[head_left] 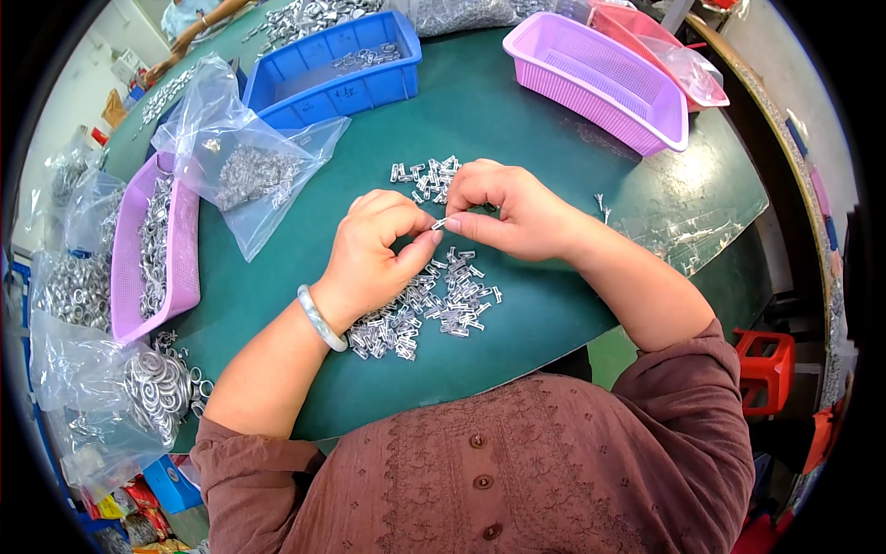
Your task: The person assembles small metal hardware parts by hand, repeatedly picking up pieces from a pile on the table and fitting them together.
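Note:
Between the fingertips of both my hands is a small silver metal clasp [439, 223]. My left hand [380, 242], with a pale bangle [320, 319] at its wrist, pinches one end. The other end is pinched by my right hand [513, 212]. Below them a loose pile of small silver metal pieces [466, 309] lies on the green table [554, 314], partly under my left hand. A smaller group of similar pieces [434, 175] sits just beyond my fingers. The clasp's exact shape is too small to make out.
A clear bag of small metal parts [254, 175] lies at left, beside a purple basket [185, 286] of metal parts. A blue bin [337, 97] and another purple basket [591, 102] stand at the back. Rings [157, 388] lie near left. A person's arm [198, 32] reaches in far left.

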The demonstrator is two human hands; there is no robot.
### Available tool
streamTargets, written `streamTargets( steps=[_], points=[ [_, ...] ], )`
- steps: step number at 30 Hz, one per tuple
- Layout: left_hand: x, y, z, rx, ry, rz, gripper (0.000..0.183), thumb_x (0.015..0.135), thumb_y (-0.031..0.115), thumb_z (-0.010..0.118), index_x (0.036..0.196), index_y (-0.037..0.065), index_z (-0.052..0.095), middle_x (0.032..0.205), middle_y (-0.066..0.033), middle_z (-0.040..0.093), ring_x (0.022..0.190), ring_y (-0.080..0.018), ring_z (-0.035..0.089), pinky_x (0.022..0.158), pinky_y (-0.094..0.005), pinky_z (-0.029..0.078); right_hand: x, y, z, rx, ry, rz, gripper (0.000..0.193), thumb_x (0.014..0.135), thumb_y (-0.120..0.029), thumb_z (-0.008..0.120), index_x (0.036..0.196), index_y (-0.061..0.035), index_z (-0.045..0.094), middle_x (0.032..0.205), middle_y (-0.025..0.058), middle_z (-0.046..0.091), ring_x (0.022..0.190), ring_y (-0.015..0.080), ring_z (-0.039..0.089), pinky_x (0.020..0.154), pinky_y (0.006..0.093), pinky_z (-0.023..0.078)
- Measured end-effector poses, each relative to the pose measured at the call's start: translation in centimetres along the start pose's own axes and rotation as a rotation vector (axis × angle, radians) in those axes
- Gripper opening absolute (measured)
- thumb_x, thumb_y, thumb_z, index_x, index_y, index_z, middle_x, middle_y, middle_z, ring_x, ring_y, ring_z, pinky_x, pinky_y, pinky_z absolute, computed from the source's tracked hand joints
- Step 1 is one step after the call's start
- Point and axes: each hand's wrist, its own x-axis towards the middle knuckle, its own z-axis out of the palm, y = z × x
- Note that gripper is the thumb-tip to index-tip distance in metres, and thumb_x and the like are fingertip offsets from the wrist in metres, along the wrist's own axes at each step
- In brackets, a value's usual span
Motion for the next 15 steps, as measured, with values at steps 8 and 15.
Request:
streamTargets(
  steps=[8,15],
  points=[
    [0.02,0.30,-0.25,-0.024,-0.005,0.002,0.011,0.072,0.002,0.074,0.076,0.004,0.064,0.077,-0.0054,0.061,0.074,-0.0199,0.057,0.065,-0.0310,0.044,-0.05,-0.22,-0.18,-0.024,0.014,-0.035,0.008,0.080,-0.010,0.067,0.083,-0.0034,0.064,0.085,0.0087,0.062,0.086,0.0257,0.058,0.075,0.0348,0.047],
    [0.07,0.41,-0.25,-0.021,0.000,0.000,0.013,0.070,0.001,0.074,0.076,0.004,0.064,0.078,-0.0051,0.061,0.075,-0.0198,0.057,0.067,-0.0310,0.044,-0.09,-0.50,-0.33,-0.013,0.016,-0.027,0.009,0.076,-0.008,0.068,0.084,-0.0053,0.064,0.087,0.0074,0.062,0.091,0.0260,0.057,0.080,0.0355,0.047]
  ],
)
